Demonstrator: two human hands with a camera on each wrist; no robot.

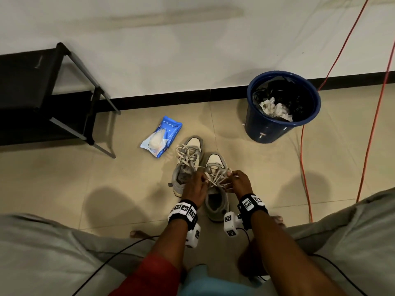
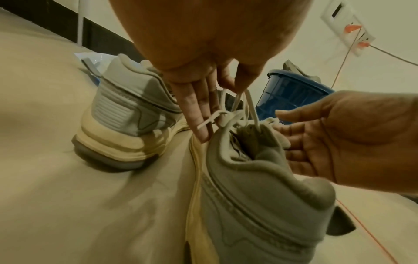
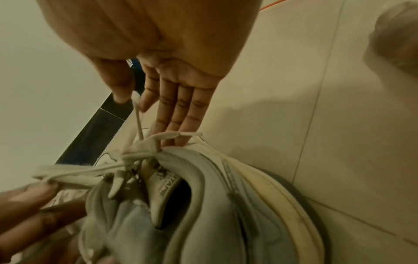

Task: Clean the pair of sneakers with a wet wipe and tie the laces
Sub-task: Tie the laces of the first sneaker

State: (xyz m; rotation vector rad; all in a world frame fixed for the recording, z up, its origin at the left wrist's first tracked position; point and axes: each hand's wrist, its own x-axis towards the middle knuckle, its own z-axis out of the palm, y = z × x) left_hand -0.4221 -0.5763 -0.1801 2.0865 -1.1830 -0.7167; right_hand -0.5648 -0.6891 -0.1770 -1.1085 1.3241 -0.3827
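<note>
Two grey sneakers stand side by side on the tile floor. The left sneaker [image 1: 185, 165] has loose laces heaped on top. Both hands work over the right sneaker [image 1: 216, 201], whose cream laces [image 1: 215, 178] are drawn into a knot over the tongue. My left hand [image 1: 203, 179] pinches a lace loop [image 2: 237, 100] between thumb and forefinger, its other fingers straight. My right hand [image 1: 229, 175] pinches another lace strand [image 3: 137, 114] between thumb and forefinger, with the remaining fingers straight beside the shoe's collar [image 3: 194, 160]. A blue wet wipe pack [image 1: 161, 136] lies just left of the shoes.
A blue bucket [image 1: 282, 107] lined with a black bag and holding crumpled wipes stands at the back right by the wall. A black metal rack [image 1: 42, 97] stands at the left. Orange cables [image 1: 303, 167] run down the right side. My knees and bare toes [image 1: 136, 233] frame the shoes.
</note>
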